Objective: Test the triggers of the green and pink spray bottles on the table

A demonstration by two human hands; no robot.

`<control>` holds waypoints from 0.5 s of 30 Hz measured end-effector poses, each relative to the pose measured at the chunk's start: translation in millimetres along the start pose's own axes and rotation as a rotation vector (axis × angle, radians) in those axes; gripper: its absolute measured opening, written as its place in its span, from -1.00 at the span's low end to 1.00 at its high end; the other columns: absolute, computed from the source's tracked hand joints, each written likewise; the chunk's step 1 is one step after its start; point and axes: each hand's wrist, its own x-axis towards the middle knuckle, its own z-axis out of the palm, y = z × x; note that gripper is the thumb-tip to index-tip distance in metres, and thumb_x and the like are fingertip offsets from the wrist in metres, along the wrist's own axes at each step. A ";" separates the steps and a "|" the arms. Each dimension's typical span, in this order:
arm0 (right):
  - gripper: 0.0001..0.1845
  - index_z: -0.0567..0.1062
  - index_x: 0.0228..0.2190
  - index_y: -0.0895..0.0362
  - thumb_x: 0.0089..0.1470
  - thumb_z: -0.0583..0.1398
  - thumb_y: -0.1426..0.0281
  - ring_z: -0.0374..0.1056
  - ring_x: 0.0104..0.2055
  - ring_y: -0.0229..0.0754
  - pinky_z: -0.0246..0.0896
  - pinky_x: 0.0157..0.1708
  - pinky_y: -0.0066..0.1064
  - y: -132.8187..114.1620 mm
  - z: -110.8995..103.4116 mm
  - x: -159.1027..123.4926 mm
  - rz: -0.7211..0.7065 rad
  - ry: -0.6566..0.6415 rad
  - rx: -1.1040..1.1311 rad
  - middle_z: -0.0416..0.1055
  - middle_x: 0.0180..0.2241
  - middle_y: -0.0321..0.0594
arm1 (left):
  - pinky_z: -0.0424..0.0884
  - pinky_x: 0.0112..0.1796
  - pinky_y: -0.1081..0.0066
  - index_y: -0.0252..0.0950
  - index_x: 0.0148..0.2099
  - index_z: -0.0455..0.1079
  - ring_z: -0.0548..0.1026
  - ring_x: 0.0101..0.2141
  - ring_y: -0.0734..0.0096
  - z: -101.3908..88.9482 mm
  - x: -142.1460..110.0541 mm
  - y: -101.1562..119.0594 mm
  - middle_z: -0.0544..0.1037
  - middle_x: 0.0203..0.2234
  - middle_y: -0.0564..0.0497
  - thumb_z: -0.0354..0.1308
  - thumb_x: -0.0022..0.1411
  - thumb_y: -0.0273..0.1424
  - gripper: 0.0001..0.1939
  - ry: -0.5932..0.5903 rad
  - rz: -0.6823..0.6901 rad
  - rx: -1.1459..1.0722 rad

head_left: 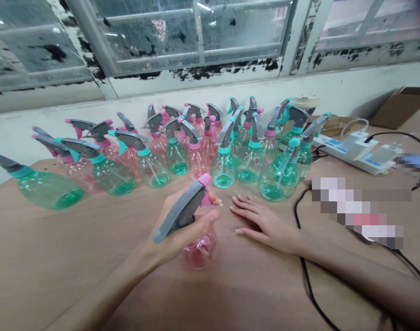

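My left hand (pixel 182 230) is wrapped round the neck of a pink spray bottle (pixel 199 255) with a grey and pink trigger head. That bottle is upright at the middle of the table, its nozzle pointing away from me. Palm down on the wood, my right hand (pixel 265 220) lies with its fingers stretched out and holds nothing. Just beyond both hands stand several spray bottles, among them a clear green one (pixel 224 172), a pink one (pixel 198 161) and another green one (pixel 275 184).
More green and pink bottles, such as a green one (pixel 51 188) at the left, line the table's back along the wall. At the right are a white power strip (pixel 354 154) with chargers, a black cable (pixel 304 271), a blurred-out object (pixel 354 211) and a cardboard box (pixel 399 108).
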 end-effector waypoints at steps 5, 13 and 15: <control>-0.32 0.22 0.23 0.17 0.23 0.02 0.03 -0.10 0.36 -0.01 -0.14 0.31 -0.01 1.2 0.3 -0.5 -0.002 -0.005 -0.001 0.03 0.31 -0.06 | 0.33 -0.51 0.48 -0.22 -0.41 0.31 0.35 -0.56 0.47 0.8 -1.8 2.5 0.38 -0.58 0.12 0.11 0.14 -0.26 -0.84 0.035 -0.056 0.014; -0.34 0.25 0.22 0.10 0.21 0.07 0.03 -0.09 0.36 0.00 -0.13 0.31 -0.01 3.3 3.2 -1.9 0.026 0.015 0.056 0.05 0.31 -0.11 | 0.17 -0.60 0.49 -0.21 -0.44 0.34 0.18 -0.64 0.50 0.2 -3.1 -1.6 0.21 -0.68 0.17 0.09 0.07 -0.36 -0.93 0.044 -0.016 0.001; -0.34 0.24 0.22 0.09 0.20 0.07 0.03 -0.09 0.36 -0.01 -0.13 0.32 -0.03 3.7 4.1 -1.9 0.029 0.018 0.059 0.06 0.30 -0.12 | 0.13 -0.61 0.49 -0.22 -0.44 0.33 0.11 -0.65 0.53 2.1 -3.5 0.5 0.16 -0.68 0.18 0.04 0.05 -0.44 -0.93 0.021 -0.010 -0.034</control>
